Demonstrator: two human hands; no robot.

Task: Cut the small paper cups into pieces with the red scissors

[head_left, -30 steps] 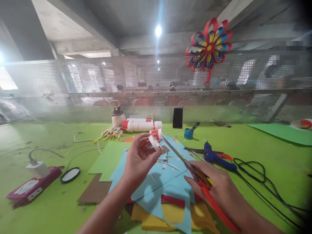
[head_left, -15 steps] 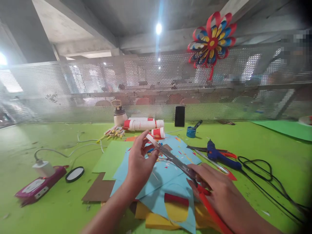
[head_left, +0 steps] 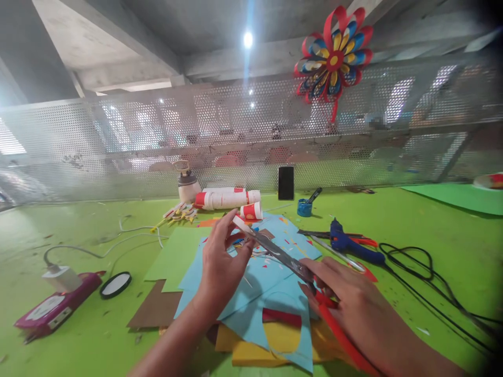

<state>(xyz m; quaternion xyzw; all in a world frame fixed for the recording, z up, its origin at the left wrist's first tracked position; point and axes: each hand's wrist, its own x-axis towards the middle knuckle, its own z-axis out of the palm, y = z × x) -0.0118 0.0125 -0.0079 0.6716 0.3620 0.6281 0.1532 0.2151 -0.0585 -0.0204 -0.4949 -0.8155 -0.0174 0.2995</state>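
In my right hand [head_left: 338, 293] is a pair of scissors [head_left: 281, 255] with red handles, the blades pointing up and left. My left hand [head_left: 223, 256] pinches a small white piece [head_left: 240, 224], probably paper or card, between thumb and fingers. The scissor tips meet that piece at its lower right end. Below both hands lie light blue paper sheets [head_left: 251, 301] strewn with small coloured scraps. Yellow paper [head_left: 281, 337] and a dark red strip [head_left: 281, 316] show nearer to me.
A blue glue gun [head_left: 353, 246] with a black cord lies to the right. Red-and-white paper cups [head_left: 228, 200], a phone [head_left: 286, 183] and a blue jar [head_left: 304, 208] stand behind. At left are a purple power strip [head_left: 58, 309] and a black-rimmed disc [head_left: 115, 285]. A paper flower [head_left: 334, 60] rises above.
The whole view has shifted slightly, so things sit a little farther left. Both hands keep nearly the same pose, with the scissors still at the white piece.
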